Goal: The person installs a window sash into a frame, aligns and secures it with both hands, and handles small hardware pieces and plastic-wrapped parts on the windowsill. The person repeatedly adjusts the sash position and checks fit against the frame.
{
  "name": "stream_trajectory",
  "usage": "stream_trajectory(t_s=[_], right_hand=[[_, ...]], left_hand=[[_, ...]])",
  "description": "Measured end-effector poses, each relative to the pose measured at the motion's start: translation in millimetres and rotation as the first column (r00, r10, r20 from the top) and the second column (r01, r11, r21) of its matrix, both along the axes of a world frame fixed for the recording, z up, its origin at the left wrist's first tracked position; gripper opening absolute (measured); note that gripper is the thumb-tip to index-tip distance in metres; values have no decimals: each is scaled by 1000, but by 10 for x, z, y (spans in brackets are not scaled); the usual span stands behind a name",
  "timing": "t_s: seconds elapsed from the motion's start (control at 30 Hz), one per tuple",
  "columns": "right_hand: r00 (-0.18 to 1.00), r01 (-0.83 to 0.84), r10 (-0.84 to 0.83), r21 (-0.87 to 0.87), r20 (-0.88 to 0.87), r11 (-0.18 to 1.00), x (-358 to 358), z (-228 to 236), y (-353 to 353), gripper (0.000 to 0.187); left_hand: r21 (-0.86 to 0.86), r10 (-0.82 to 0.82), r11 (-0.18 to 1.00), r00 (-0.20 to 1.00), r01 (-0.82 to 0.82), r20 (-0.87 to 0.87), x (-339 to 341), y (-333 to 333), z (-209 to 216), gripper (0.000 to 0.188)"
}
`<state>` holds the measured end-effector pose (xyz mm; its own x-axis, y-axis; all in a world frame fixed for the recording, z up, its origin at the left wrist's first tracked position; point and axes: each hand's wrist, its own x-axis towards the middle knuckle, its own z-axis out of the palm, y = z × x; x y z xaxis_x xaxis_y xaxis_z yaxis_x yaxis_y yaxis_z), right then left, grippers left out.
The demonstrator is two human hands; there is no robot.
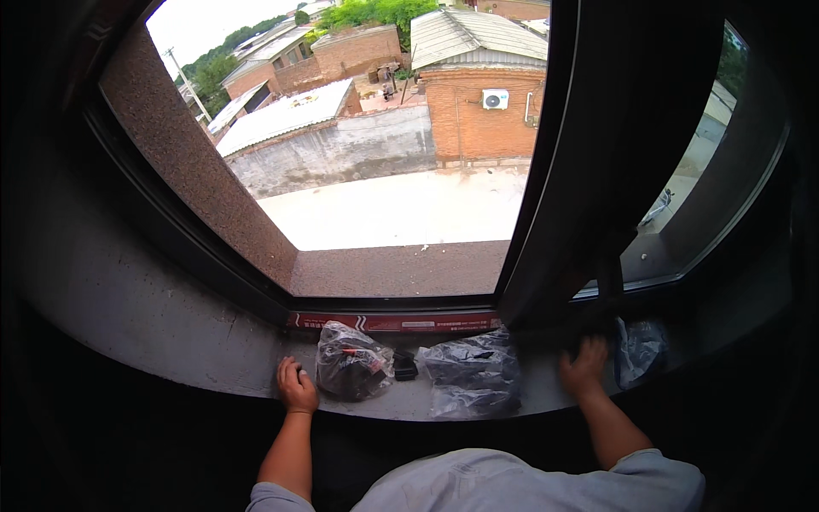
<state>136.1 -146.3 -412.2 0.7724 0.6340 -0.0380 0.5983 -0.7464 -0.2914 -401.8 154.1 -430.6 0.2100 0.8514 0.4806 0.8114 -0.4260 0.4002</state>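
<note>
My left hand [296, 389] rests on the grey window ledge [230, 346] with its fingers curled. A small dark patch shows by the fingertips, too small to make out. Just right of it sits a clear plastic bag [351, 363] with dark contents and a bit of red. A small black block-shaped object [405, 367] lies between that bag and a wider clear bag [472, 374] holding dark things. My right hand [585, 367] lies on the ledge, fingers stretched forward and apart. Beside it is another clear bag [640, 352] with something dark inside.
Behind the bags runs a dark window frame [401, 302] with a red printed strip [397, 322] along its bottom. A thick dark upright [589, 154] divides the panes. Beyond the glass are a stone outer sill [397, 271], a pale yard and brick buildings.
</note>
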Motion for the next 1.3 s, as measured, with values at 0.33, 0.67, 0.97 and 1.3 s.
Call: stream_trajectory(t_s=[0.33,0.67,0.97,1.3], right_hand=[[978,-94,76,86,195,992,136,-296,-64,74],[991,-38,37,4,130,999,-90,60,42,70],[940,-97,44,142,339,985,36,-370,-4,65],[972,-11,-5,69,233,998,-441,-14,30,70]], left_hand=[[1,-4,1000,999,4,36,18,25,-44,22],[36,-5,999,997,2,73,-1,-5,-129,21],[46,-19,999,994,14,105,16,67,-162,21],[128,-55,991,988,37,143,15,101,-180,20]])
